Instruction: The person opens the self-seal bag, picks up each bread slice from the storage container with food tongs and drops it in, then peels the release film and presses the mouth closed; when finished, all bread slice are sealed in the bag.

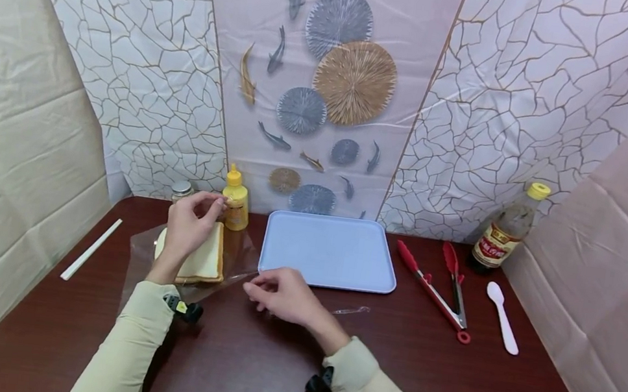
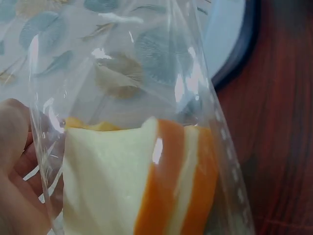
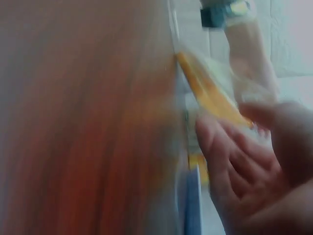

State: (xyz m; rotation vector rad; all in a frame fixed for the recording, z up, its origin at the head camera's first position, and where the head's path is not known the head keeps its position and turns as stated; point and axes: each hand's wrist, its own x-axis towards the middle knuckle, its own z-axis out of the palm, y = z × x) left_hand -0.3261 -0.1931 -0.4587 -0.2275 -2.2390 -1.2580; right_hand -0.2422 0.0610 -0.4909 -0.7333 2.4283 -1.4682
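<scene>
Slices of white bread (image 1: 204,261) with an orange-brown crust sit inside a clear plastic bag (image 2: 122,93). In the left wrist view the bag stretches upward past the bread. My left hand (image 1: 189,230) is over the left part of the bread in the head view, thumb and fingertips brought together at the clear plastic. Its fingers show along the bag's left edge in the left wrist view. My right hand (image 1: 285,294) hovers near the bag's right corner, fingers loosely bent. The right wrist view is blurred, with the bread beyond the thumb and fingers.
Behind the bag stand a yellow squeeze bottle (image 1: 237,206) and a silver-lidded jar (image 1: 182,189). A blue tray (image 1: 331,250) lies at the back middle. Rightward are a clear plastic strip (image 1: 351,310), red-tipped tongs (image 1: 434,296), a white spoon (image 1: 503,317) and a sauce bottle (image 1: 500,235). A white stick (image 1: 91,249) lies left.
</scene>
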